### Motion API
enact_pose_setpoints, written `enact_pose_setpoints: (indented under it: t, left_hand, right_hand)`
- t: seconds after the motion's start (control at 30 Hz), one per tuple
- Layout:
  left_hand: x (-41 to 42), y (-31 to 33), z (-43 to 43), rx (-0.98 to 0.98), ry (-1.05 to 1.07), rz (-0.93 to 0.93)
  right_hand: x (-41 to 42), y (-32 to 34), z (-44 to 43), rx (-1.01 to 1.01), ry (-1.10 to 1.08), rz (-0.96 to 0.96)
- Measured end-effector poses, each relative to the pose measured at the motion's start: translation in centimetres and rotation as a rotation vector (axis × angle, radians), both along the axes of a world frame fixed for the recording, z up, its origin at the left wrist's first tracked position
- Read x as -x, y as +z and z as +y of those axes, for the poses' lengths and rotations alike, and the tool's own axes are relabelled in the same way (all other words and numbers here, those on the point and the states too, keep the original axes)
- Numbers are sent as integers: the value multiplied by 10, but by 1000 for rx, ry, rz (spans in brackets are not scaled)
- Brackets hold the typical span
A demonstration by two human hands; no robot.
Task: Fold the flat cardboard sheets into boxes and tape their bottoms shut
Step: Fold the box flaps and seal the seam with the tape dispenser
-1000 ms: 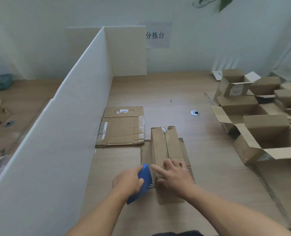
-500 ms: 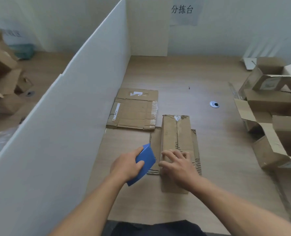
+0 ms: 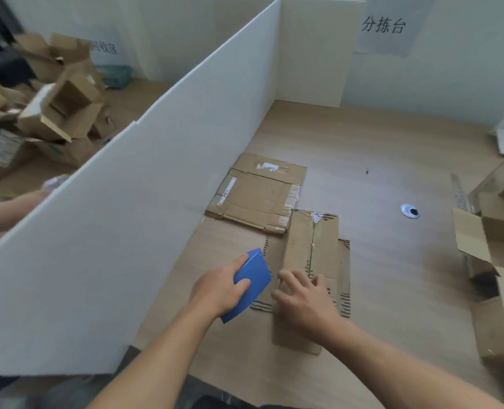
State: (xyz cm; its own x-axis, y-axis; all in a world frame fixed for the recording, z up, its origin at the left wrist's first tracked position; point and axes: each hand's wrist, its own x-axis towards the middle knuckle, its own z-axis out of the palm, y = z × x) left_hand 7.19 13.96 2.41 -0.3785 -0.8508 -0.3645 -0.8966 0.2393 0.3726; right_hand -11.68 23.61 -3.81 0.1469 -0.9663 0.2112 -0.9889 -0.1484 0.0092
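Left hand (image 3: 218,287) is wrapped around a blue plastic tool (image 3: 252,278), probably a tape cutter. The thumb lies on top and the tool's front edge sits just beside the box's left side. Right hand (image 3: 306,299) grips nothing: the fingers are spread and lightly bent, pressing down on the near end of the cardboard box (image 3: 309,240). The box lies lengthwise on the wooden table (image 3: 392,276), bottom up, with 2 flaps meeting at a centre seam and loose flaps splayed flat either side.

Judgement: light, thin corrugated board that is stiff across the panels but springy at the creases, so the flaps will pop up if released. Best to press flat near the seam and not squeeze the walls.

Just beyond, touching the box's far left corner, is a stack of flat cardboard sheets (image 3: 259,196). A white divider board (image 3: 156,172) runs along the left. Open boxes (image 3: 492,231) crowd the right edge. A cable hole (image 3: 410,211) is further out. A wall sign (image 3: 383,25) is at the back.
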Motion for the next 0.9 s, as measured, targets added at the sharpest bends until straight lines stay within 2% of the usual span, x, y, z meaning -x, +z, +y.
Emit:
enact_pose_setpoints:
  t: [0.17, 0.4, 0.73, 0.9]
  left_hand:
    - [4, 5, 7, 20, 99, 63]
    - [-4, 6, 11, 49, 168, 77]
    - [-3, 1, 7, 25, 178, 215]
    - [0, -1, 5, 12, 197, 226]
  right_hand:
    - [5, 2, -5, -27, 32, 15]
    - [12, -2, -7, -132, -153, -73]
    - [24, -10, 0, -231, -110, -164]
    - [20, -7, 4, -257, -99, -213]
